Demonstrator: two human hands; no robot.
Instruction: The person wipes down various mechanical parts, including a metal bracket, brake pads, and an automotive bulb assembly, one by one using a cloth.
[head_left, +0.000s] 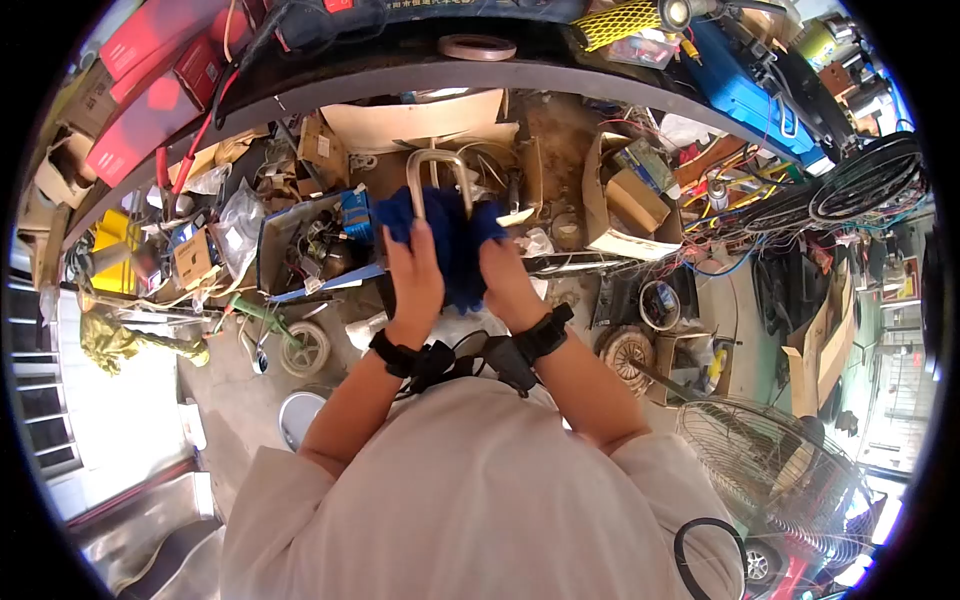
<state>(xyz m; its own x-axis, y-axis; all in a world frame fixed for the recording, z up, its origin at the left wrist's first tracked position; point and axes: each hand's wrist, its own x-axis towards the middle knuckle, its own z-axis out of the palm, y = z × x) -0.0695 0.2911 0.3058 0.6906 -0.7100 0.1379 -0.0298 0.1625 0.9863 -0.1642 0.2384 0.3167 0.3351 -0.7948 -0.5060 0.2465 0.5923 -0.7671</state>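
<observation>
Both hands are at work on a blue cloth [457, 255], which lies bunched between them in front of the chest, with a bent metal bar [414, 188] rising out of its top in a narrow upside-down U. The left hand [412, 280] is partly closed on the near side of the cloth, its fingers fairly straight and pointing away from the body, the tips close by the bar's left leg. The right hand [509, 284] is curled in from the other side, also partly closed on the cloth; its fingertips are lost in the folds. The lower ends of both legs are hidden, so whether either hand grips the metal itself cannot be told. The step in hand looks like working the cloth against the bar, perhaps rubbing or wrapping it. From here, the move calls for even pressure from both sides, so that the bar stays steady and the fabric does not slip off. Beyond the hands runs a dark bench edge [390, 80] with a roll of tape [478, 55] on it; a box of parts [272, 250] stands to the left, and an open cardboard box [598, 225] to the right.
</observation>
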